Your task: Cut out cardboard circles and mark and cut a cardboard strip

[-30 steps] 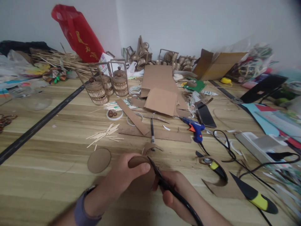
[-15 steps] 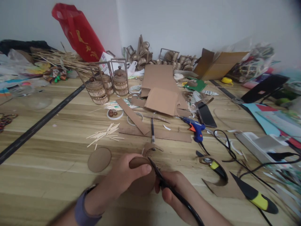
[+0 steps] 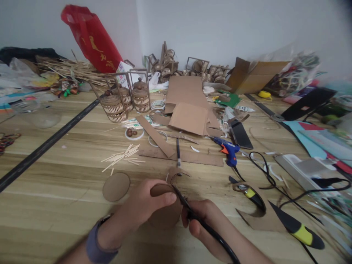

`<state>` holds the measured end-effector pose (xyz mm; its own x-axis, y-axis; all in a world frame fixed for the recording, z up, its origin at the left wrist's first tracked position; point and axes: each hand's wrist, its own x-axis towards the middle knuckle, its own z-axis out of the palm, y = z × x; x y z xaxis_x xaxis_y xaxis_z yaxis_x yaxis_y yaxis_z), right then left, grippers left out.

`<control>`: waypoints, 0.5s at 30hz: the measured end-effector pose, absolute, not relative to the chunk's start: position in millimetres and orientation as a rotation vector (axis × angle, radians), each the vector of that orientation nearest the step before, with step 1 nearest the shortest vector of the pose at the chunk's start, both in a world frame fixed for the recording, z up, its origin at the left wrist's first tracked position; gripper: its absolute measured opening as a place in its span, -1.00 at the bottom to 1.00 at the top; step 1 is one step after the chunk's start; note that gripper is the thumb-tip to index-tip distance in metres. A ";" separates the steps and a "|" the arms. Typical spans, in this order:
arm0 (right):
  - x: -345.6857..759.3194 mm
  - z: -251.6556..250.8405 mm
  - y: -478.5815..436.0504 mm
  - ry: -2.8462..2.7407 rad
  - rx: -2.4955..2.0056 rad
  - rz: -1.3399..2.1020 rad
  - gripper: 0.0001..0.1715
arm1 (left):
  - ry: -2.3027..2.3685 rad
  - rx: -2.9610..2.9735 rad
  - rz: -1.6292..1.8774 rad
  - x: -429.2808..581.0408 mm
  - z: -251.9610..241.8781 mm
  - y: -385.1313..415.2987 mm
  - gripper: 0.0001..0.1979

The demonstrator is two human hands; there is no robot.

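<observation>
Between thumb and fingers my left hand (image 3: 145, 203) grips a round cardboard disc (image 3: 166, 216), tilted over the table. My right hand (image 3: 209, 223) is wrapped around black-handled scissors (image 3: 202, 220), whose dark blades lie against the disc's upper right edge. Whether the blades are parted is hard to make out. A second cardboard disc (image 3: 116, 186) lies flat to the left of my left hand. Just beyond the held disc is a curved cardboard offcut (image 3: 177, 172), touching a dark pen (image 3: 178, 152).
A blue glue gun (image 3: 229, 148) with its cord lies ahead on the right. Nearer are a cutout cardboard scrap (image 3: 268, 216) and a black-and-yellow tool (image 3: 302, 233). Short sticks (image 3: 121, 157), cardboard sheets (image 3: 189, 119) and small lantern-like baskets (image 3: 112, 108) stand or lie farther back.
The held disc and the scissor tips have shifted very slightly left. Both hands keep their grip, and the things on the table stay where they were.
</observation>
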<state>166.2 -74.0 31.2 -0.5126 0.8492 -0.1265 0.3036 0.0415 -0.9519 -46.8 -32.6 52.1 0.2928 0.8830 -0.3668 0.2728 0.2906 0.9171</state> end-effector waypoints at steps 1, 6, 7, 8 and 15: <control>166.3 31.0 -73.8 -1.850 -1.161 1.489 -0.05 | 1.246 1.253 0.592 -47.5 51.5 -32.6 -0.59; 167.3 32.1 -73.6 -1.857 -1.207 1.508 -0.04 | 1.220 1.276 0.596 -48.3 49.3 -31.3 -0.59; 167.6 32.7 -73.3 -1.853 -1.220 1.511 -0.03 | 1.217 1.282 0.599 -48.2 49.1 -30.8 -0.60; 167.9 33.3 -72.9 -1.853 -1.228 1.516 -0.03 | 1.214 1.285 0.599 -48.1 48.8 -30.3 -0.60; 168.6 32.8 -70.7 -1.877 -1.210 1.492 0.00 | 1.213 1.303 0.564 -50.1 47.9 -29.0 -0.57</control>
